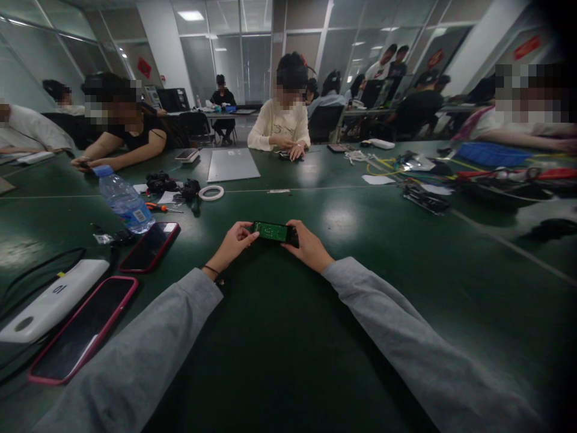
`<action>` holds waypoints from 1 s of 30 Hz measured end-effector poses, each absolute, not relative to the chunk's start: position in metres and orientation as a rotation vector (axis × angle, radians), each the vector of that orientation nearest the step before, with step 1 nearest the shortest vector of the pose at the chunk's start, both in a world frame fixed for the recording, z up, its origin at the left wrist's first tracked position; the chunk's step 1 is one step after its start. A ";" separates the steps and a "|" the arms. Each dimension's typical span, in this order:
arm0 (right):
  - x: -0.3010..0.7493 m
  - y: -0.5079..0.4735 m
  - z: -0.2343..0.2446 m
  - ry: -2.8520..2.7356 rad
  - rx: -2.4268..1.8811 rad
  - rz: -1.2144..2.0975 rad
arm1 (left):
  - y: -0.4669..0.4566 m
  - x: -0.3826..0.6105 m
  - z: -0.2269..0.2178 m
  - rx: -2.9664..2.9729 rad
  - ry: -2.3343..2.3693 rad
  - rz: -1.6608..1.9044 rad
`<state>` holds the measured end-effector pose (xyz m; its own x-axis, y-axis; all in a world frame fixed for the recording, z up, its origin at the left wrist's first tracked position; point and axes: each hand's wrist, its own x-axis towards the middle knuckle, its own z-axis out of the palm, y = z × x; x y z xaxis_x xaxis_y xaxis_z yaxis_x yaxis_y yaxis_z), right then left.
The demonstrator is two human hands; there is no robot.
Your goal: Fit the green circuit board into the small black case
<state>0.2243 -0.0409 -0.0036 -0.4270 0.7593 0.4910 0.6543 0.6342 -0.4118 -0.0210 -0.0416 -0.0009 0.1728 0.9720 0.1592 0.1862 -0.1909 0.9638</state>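
Observation:
Both of my hands hold a small black rectangular device (272, 231) just above the green table, tilted toward me. Its face is green with small pale marks; whether that is a lit screen or a circuit board, I cannot make out. At its left end, my left hand (237, 242) pinches it between thumb and fingers. Around the right end, my right hand (307, 245) has its thumb and fingers closed, covering that corner. A dark band circles my left wrist.
To my left lie a phone in a red case (151, 248), a pink-cased phone (85, 331), a white device (54, 300) and a water bottle (124, 198). Farther off are a tape roll (211, 193), a silver laptop (233, 165) and, at right, cables and a blue tray (493, 154). People sit around.

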 end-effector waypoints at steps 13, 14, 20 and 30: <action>0.220 -0.048 0.003 -2.244 -1.106 0.136 | -0.039 -0.022 -0.004 1.546 1.131 1.136; 0.219 -0.048 0.004 -2.240 -1.113 0.142 | -0.039 -0.022 -0.004 1.542 1.135 1.134; 0.219 -0.049 0.004 -2.229 -1.146 0.167 | -0.039 -0.022 -0.005 1.536 1.123 1.137; 0.219 -0.049 0.002 -2.229 -1.115 0.171 | -0.041 -0.022 -0.004 1.566 1.108 1.117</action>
<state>0.2186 -0.0491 0.0025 -0.4416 0.7576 0.4807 0.6756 0.6333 -0.3775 -0.0221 -0.0405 -0.0039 0.1938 0.9658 0.1722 0.1645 -0.2050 0.9648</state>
